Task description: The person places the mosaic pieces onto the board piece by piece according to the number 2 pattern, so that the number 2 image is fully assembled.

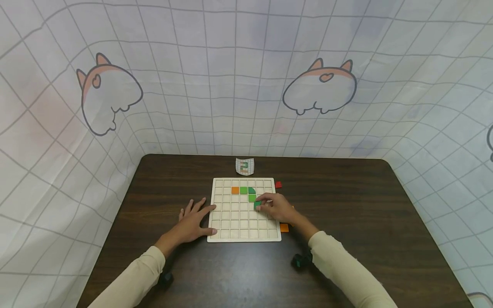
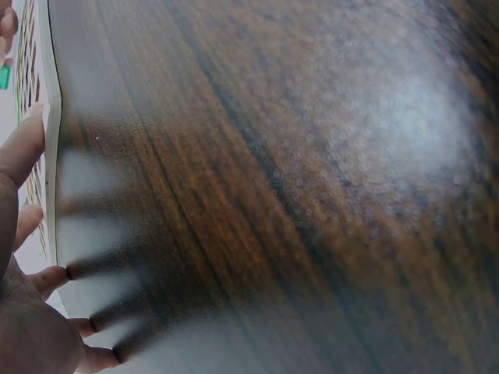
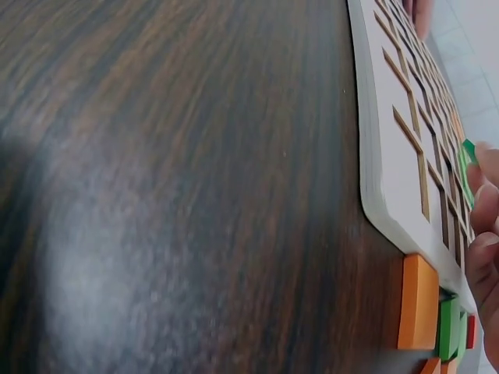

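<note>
A cream grid board (image 1: 227, 235) lies on the dark wooden table. My right hand (image 1: 280, 208) pinches a dark green tile (image 1: 257, 205) at the board, right of its middle; whether the tile touches the grid cannot be told. In the right wrist view, part of this hand (image 3: 485, 234) shows at the right edge. Near the top of the grid sit an orange square tile (image 1: 235, 190), a light green tile (image 1: 243, 190) and a dark green round-cornered tile (image 1: 251, 190). Below them is another light green tile (image 1: 252, 198). My left hand (image 1: 191, 224), fingers spread, touches the board's left edge.
A small patterned card (image 1: 245, 167) lies behind the board. Along the board's right side are a red piece (image 1: 278, 185), an orange block (image 3: 419, 302) and a green block (image 3: 449, 329), with more pieces partly hidden. A white grid-patterned curtain (image 1: 246, 85) surrounds the table's back and sides.
</note>
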{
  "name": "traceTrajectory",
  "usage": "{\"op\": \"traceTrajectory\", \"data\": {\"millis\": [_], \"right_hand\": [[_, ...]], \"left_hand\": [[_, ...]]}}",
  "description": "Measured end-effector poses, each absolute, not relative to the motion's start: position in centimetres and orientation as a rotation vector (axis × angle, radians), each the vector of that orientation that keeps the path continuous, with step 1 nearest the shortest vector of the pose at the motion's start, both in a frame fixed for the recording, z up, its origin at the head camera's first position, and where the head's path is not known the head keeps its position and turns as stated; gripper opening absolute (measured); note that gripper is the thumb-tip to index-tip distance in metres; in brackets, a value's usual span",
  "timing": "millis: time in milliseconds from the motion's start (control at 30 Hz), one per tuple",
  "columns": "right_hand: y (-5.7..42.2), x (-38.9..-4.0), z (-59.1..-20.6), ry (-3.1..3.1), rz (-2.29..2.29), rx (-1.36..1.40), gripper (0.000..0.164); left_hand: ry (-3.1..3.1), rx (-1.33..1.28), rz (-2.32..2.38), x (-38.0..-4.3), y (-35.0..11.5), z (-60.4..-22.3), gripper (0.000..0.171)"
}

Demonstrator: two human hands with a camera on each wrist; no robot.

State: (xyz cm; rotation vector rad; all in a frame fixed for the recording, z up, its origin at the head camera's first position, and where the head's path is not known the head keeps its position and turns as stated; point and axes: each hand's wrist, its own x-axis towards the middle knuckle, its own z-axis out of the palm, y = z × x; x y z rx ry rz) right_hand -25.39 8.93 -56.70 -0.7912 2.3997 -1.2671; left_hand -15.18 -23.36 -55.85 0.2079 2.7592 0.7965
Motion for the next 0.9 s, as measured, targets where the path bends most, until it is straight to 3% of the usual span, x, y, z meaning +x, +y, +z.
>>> {"op": "traceTrajectory", "data": {"millis": [900], "right_hand": [[7.4, -25.5, -57.2, 2.533, -1.127, -0.863, 0.021]], "left_hand": [[2.75, 0.197, 0.778, -15.4, -23.3, -55.9, 0.084]]}}
